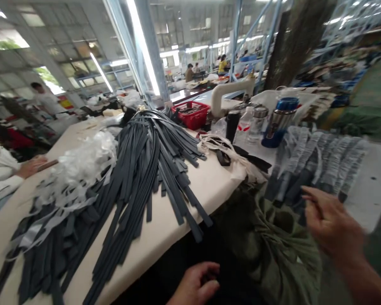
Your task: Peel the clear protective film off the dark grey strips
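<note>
My right hand (332,224), slightly blurred, is at the near end of several dark strips wrapped in clear film (324,156) on the right. Its index finger reaches forward over them; whether anything is between finger and thumb is hidden. Low in the middle, my left hand (198,281) has its fingers curled with a gap to the thumb and nothing visible between them. Ahead of it, a large bundle of dark grey strips (136,165) fans out over the pale table (209,186). More dark strips with whitish translucent ties (79,169) lie to the left.
A red basket (192,115), clear bottles (243,127) and a blue flask (279,123) stand behind. Green fabric (285,250) hangs between the table and my right hand. At the left edge, another person's hand (33,165) rests near the table. Cream cloth (231,156) lies by the table corner.
</note>
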`<state>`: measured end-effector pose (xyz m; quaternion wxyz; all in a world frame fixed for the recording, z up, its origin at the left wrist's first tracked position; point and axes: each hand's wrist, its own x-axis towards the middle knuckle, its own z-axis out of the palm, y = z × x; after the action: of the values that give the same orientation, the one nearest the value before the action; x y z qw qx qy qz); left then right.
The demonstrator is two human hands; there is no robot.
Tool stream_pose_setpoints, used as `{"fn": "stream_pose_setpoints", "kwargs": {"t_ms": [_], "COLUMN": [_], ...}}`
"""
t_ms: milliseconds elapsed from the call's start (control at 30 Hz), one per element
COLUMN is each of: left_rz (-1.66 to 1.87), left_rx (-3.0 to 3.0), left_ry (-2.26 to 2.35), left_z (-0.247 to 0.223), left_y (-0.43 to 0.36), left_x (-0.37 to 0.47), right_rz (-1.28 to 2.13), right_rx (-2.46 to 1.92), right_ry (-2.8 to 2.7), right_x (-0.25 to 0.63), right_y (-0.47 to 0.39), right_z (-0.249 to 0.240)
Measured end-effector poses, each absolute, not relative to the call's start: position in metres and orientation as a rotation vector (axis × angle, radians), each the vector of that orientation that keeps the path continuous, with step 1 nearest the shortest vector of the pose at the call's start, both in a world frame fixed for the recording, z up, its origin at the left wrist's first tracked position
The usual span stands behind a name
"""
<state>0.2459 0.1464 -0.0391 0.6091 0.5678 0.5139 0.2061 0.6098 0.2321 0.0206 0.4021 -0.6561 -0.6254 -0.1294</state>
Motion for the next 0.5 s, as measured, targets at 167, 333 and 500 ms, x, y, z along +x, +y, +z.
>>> {"fn": "stream_pose_setpoints", "kwargs": {"t_ms": [167, 333, 500], "left_rz": [0.52, 0.574, 0.618], "left_rx": [1.245, 1.212, 1.171], "left_ry": [1.133, 1.05, 1.065], "left_z": [-0.035, -0.043, -0.063], "left_y": [0.139, 0.135, 0.129], "left_x": [0.239, 0.224, 0.213], "right_rz": [0.209, 0.161, 0.436], "right_rx": [-1.389, -1.406, -1.453], "right_ry": [-1.938, -2.224, -2.198], "right_x": [0.491, 0.418, 0.403], "right_y": [0.234, 0.25, 0.257], "right_z": [0.01, 0.025, 0.016]}}
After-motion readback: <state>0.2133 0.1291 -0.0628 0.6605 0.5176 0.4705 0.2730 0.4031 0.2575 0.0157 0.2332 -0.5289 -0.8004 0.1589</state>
